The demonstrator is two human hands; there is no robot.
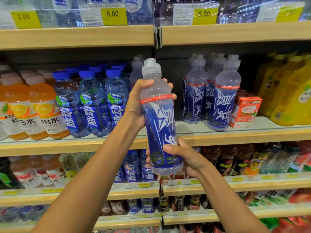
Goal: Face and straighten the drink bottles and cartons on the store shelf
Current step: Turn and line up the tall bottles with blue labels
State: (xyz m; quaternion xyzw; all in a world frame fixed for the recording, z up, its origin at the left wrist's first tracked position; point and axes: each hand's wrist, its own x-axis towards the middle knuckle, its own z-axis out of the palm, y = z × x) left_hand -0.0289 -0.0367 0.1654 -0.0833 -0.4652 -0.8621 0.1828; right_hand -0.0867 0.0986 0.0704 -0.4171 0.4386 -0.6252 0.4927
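I hold a clear sports drink bottle [159,118] with a blue label and a red band in front of the middle shelf [218,135], slightly tilted. My left hand [136,105] grips its upper part around the shoulder. My right hand [181,157] grips its base from the right. Its label faces me. Several matching bottles [223,96] stand upright on the shelf to the right, leaving a gap behind the held bottle. A red and white drink carton [244,111] stands beside them.
Blue-capped water bottles [94,101] and orange vitamin drinks [33,111] fill the shelf's left side. Yellow juice bottles [289,91] stand at the far right. Shelves above and below hold more drinks, with yellow price tags [112,14] on the upper edge.
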